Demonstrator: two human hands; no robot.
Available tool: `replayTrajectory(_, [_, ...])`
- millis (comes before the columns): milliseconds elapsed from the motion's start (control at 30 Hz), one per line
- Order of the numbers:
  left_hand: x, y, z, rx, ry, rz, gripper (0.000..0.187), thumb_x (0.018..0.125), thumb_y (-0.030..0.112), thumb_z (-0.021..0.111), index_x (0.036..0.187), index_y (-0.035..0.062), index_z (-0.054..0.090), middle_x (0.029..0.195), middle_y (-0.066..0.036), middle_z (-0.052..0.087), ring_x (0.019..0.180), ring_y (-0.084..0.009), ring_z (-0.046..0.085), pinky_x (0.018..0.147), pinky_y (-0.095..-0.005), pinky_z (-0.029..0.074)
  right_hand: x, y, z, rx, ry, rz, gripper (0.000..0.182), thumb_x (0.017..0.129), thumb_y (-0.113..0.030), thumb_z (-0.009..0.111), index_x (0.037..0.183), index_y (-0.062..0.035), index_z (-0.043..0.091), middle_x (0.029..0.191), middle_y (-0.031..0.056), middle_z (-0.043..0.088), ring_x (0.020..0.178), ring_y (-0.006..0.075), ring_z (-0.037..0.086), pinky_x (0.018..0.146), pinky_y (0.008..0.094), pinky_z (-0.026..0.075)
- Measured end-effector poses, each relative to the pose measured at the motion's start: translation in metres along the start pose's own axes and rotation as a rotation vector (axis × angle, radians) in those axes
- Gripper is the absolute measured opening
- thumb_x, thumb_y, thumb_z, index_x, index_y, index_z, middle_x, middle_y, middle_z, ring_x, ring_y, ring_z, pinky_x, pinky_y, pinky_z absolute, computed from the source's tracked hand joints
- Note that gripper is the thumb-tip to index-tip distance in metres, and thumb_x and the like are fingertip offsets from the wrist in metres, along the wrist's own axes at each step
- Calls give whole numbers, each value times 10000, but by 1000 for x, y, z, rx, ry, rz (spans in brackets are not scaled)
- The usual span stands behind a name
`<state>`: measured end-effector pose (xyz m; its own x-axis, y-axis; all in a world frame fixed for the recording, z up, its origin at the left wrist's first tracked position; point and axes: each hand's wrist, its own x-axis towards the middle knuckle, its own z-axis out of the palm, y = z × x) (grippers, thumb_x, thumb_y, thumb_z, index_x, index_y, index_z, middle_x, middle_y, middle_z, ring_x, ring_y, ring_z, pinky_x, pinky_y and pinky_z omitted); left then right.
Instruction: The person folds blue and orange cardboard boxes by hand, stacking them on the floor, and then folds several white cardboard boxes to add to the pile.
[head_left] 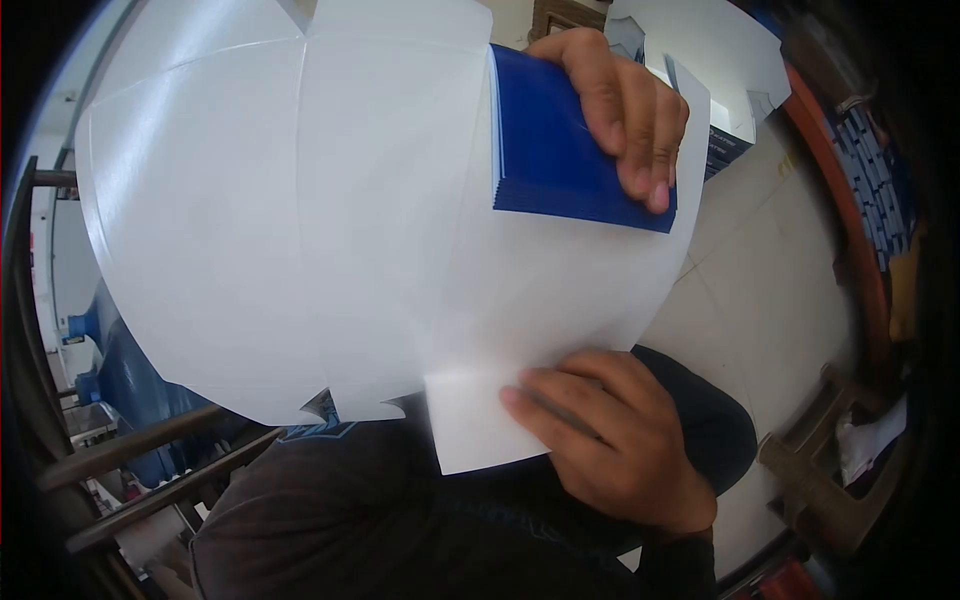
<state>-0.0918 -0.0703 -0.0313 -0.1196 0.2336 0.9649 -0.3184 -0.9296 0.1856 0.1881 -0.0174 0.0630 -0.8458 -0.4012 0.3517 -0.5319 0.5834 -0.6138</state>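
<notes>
A large white sheet of card with crease lines [390, 170] lies over my lap. At its upper right, my left hand [630, 130] reaches round from the top edge, fingers curled over a stack of dark blue cards or booklets [550, 140] and closed on it; its thumb is hidden. Lower down, my right hand [610, 430] rests on a white flap [470, 420] at the sheet's near edge, with its fingers stretched out and slightly apart. Anything under the right palm is hidden.
Blue-and-white boxes [730, 140] stand at the upper right, beyond the sheet. Stacked blue items [870, 180] are at the far right. A brown wooden frame [840, 490] is at lower right. Dark rails [140, 445] and large blue bottles [140, 390] show at left.
</notes>
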Motion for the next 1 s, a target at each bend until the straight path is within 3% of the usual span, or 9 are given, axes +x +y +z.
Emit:
replayTrajectory(300, [8, 3, 3, 18, -23, 23, 328, 1050, 273, 556, 1132, -45, 537, 1022, -242, 635, 1006, -388, 662, 911, -496, 569, 0, -1, -1, -10, 88, 25, 246, 849, -40, 680, 1082, -5, 749, 1050, 125, 703, 973, 267, 658, 837, 381, 570])
replayTrajectory(500, [14, 8, -8, 28, -58, 17, 332, 1049, 263, 556, 1137, -56, 536, 1024, -250, 632, 1012, -393, 661, 922, -502, 574, 9, 2, -11, 6, 210, 59, 271, 764, 63, 707, 1018, -10, 767, 948, 120, 744, 862, 255, 702, 726, 334, 595])
replayTrajectory(867, [20, -3, -40, -21, -220, 46, 338, 1049, 246, 558, 1146, -77, 536, 1026, -265, 626, 1023, -402, 659, 941, -513, 584, 8, 1, -20, 97, 318, 146, 467, 626, 167, 582, 1019, -9, 763, 940, 146, 767, 821, 311, 717, 733, 346, 597])
replayTrajectory(1000, [16, -8, -40, -60, -185, 64, 322, 1040, 218, 574, 1143, -85, 538, 1036, -277, 623, 1073, -408, 648, 957, -519, 587, 5, 2, -19, 116, 334, 155, 506, 607, 165, 555, 1031, -14, 764, 932, 144, 768, 825, 312, 721, 748, 345, 596])
